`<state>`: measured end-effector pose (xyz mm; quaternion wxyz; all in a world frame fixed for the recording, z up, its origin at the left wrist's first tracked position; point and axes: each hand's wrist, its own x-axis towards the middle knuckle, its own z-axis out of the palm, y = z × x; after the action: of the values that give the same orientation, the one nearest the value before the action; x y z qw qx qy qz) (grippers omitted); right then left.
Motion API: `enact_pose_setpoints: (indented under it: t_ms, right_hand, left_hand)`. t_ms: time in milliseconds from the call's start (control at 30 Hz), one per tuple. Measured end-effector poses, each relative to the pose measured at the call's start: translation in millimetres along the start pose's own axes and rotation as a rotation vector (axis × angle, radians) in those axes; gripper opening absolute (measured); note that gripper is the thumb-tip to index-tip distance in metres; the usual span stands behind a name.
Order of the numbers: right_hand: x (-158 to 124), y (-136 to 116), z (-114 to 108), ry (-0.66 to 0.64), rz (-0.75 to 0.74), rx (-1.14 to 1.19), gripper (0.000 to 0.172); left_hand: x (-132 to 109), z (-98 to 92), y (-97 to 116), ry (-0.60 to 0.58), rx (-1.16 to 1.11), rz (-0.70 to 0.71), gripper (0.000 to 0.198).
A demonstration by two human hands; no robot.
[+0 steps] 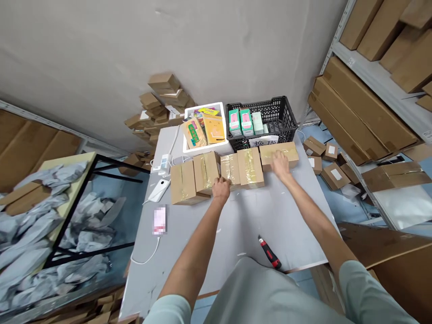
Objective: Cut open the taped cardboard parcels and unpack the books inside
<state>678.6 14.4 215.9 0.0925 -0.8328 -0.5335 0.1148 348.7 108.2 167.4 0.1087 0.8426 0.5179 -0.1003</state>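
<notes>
Several taped cardboard boxes stand side by side in a row across the grey table. My left hand [221, 189] has its fingers curled at the near edge of a small cardboard box [230, 165] in the middle of the row. It also lies close against the taller box [205, 170] to its left. At the right end, my right hand [280, 164] grips the near edge of a long cardboard box [290, 153], fingers bent over its top. Between the two hands stands another box [250, 164] with shiny tape. A red and black utility knife [270, 253] lies near the table's front edge.
Behind the row stand a white foam box [222, 108] with colourful packets and a black crate [286, 112] with small green cartons. A power strip [164, 164], a white device [159, 191] and a blurred-out phone [159, 219] lie left. Shelves with cartons flank the table [243, 225].
</notes>
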Motion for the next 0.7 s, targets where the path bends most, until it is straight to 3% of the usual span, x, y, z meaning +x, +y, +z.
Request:
enact_pose_setpoints:
  t_ms: [100,200,333,533,700]
  right_hand:
    - [33,44,-19,-0.096,0.101,-0.051,0.055]
    - [58,66,-25,-0.143,0.163,-0.052,0.068]
    - [82,69,-23,-0.231,0.136,-0.086,0.101]
    - [90,67,-30,-0.406,0.019,-0.149,0.113]
    - [75,60,-31,-0.432,0.062,-0.147,0.161]
  left_hand:
    - [1,-1.5,-1,-0.016,-0.004,0.002,0.040]
    - [-1,-3.2,-1,-0.035,0.003,-0.004,0.041]
    - [0,-5.0,-2,-0.054,0.022,-0.024,0.047]
    - [-2,-14.4,-2,-0.085,0.049,-0.028,0.047]
    - [-5,-21.2,-1,-0.089,0.052,-0.020,0.045]
